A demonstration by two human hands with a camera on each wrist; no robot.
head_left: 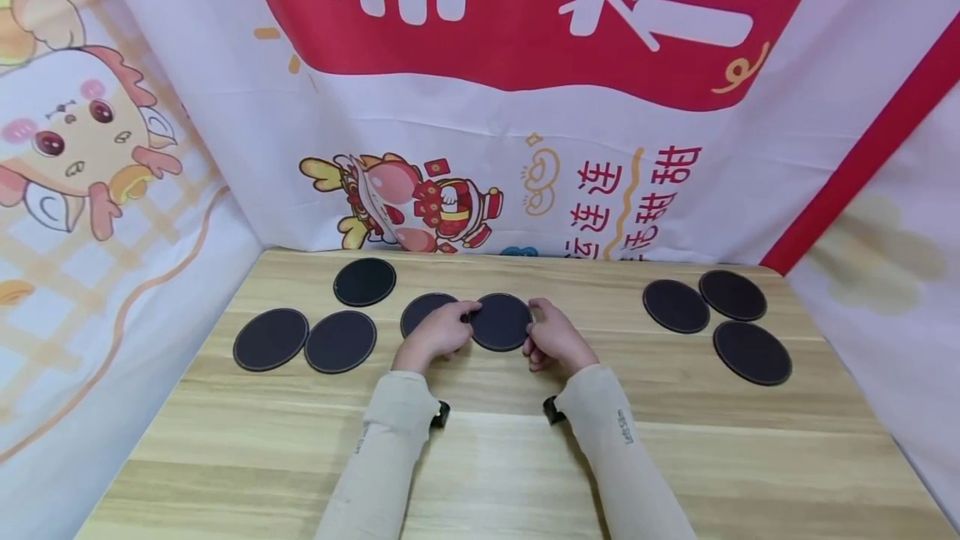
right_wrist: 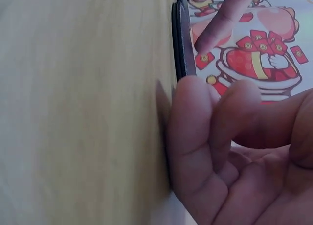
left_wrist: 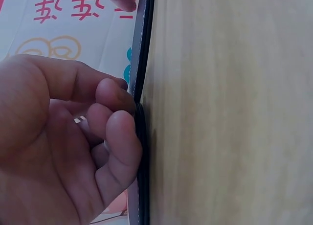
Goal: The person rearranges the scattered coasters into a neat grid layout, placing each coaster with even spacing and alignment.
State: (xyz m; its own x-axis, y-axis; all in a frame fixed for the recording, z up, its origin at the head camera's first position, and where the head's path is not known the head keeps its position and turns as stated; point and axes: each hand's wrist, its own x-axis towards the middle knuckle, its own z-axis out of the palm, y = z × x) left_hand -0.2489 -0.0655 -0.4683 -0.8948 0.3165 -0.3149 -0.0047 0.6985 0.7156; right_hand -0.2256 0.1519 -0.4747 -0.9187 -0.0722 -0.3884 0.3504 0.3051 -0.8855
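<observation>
A round black coaster [head_left: 501,322] with a stitched rim lies between both hands at the middle of the table. My left hand [head_left: 446,330] holds its left rim, the index finger reaching onto its top; the other fingers are curled in the left wrist view. At the right rim my right hand [head_left: 551,335] grips with curled fingers, close over the wood. The edge [right_wrist: 179,44] looks layered in the right wrist view, like coasters stacked together. Another black coaster [head_left: 427,312] lies just left, partly hidden under my left hand.
Three black coasters lie at the left, one coaster [head_left: 364,282] behind the other two. Three more, including a coaster [head_left: 752,352], are grouped at the right. The wooden table [head_left: 495,473] ends at a printed cloth backdrop [head_left: 480,119], with cloth on both sides.
</observation>
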